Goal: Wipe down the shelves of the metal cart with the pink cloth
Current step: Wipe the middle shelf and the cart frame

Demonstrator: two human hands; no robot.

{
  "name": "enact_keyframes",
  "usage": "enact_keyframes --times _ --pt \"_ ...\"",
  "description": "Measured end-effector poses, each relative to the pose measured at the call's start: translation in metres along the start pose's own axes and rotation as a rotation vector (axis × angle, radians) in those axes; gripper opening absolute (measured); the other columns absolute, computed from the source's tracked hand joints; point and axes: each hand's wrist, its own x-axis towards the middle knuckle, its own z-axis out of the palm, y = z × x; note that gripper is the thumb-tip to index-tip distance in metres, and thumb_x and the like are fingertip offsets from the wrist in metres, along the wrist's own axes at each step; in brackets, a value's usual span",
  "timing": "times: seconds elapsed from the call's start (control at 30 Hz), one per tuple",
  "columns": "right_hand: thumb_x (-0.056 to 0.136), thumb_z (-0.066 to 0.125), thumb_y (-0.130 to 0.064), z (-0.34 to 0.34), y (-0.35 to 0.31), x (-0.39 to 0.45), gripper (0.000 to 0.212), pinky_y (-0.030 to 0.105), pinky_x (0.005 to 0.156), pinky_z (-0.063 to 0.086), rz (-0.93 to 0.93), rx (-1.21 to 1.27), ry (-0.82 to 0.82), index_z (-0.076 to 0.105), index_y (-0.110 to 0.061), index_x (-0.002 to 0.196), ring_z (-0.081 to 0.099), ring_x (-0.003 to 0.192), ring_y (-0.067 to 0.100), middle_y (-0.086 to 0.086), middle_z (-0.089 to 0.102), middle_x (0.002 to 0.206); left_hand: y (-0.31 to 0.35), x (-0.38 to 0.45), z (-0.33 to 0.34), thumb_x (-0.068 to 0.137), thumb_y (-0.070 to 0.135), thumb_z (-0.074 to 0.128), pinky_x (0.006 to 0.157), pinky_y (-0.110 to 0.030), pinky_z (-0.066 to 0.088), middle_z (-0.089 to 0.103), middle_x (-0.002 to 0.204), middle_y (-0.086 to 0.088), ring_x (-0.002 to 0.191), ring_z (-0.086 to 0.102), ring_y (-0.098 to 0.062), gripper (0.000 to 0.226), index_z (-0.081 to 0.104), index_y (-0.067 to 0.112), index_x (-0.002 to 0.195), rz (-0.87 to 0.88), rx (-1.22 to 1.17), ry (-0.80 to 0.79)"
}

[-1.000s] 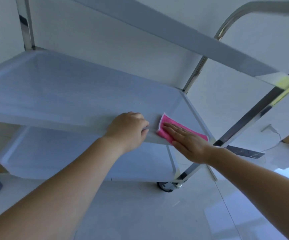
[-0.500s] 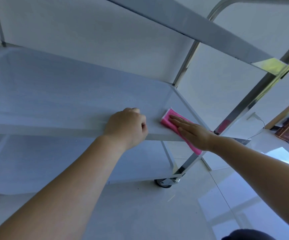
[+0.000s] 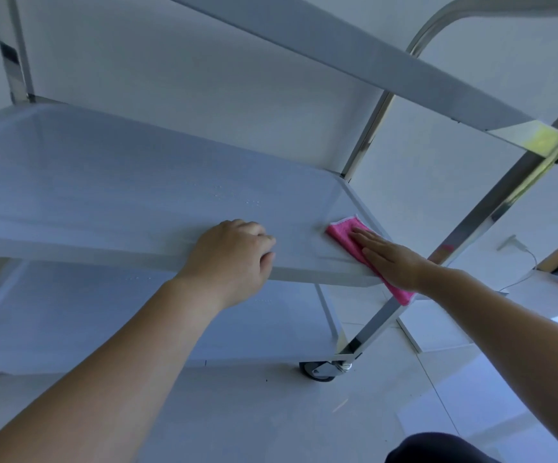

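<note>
at the middle shelf's (image 3: pixel 137 182) near right corner, the flat, straight-fingered right hand (image 3: pixel 392 259) presses the pink cloth (image 3: pixel 344 232) while the left hand (image 3: pixel 234 259) curls over the front rim, water beads (image 3: pixel 234 195) and the lower shelf (image 3: pixel 137 322) seemingly still unwiped.

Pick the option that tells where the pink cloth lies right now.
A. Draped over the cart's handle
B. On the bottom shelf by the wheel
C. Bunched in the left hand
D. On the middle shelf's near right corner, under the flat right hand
D: the cloth lies on the middle shelf at its near right corner, hanging partly over the edge, with the right hand pressed flat on it; the left hand grips the shelf's front edge.
</note>
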Motion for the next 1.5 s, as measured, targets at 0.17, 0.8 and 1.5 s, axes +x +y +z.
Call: enact_keyframes --times 0.17,0.8,1.5 --pt "0.103 0.022 -0.015 0.003 0.01 0.011 0.046 -0.003 0.097 -0.015 -0.077 -0.084 -0.101 0.005 -0.014 0.145 -0.009 0.135 -0.001 -0.002 -0.001 0.155 -0.012 0.009 -0.006 0.088 0.032 0.038 0.082 -0.033 0.04 0.058 0.087 0.005 0.087 0.052 -0.021 0.025 0.057 0.017 0.083 0.019 0.111 0.029" --pt "0.103 0.017 -0.027 0.001 0.021 0.099 0.046 0.015 0.106 -0.008 0.118 -0.032 -0.029 0.011 -0.017 0.148 0.0 0.144 0.011 -0.001 0.002 0.158 -0.029 -0.014 -0.007 0.091 0.04 0.017 0.096 -0.038 0.042 0.062 0.123 -0.003 0.115 0.054 -0.023 0.054 0.063 0.017 0.108 -0.089 0.237 0.008" --pt "0.102 0.02 -0.025 0.002 -0.068 0.038 0.045 0.017 0.114 -0.009 -0.323 0.032 -0.141 -0.003 -0.033 0.139 -0.012 0.139 -0.004 -0.016 -0.008 0.152 -0.025 0.002 -0.009 0.083 0.033 0.036 0.064 -0.031 0.031 0.055 0.078 0.003 0.073 0.045 -0.021 0.025 0.05 0.018 0.07 -0.157 0.244 0.033"
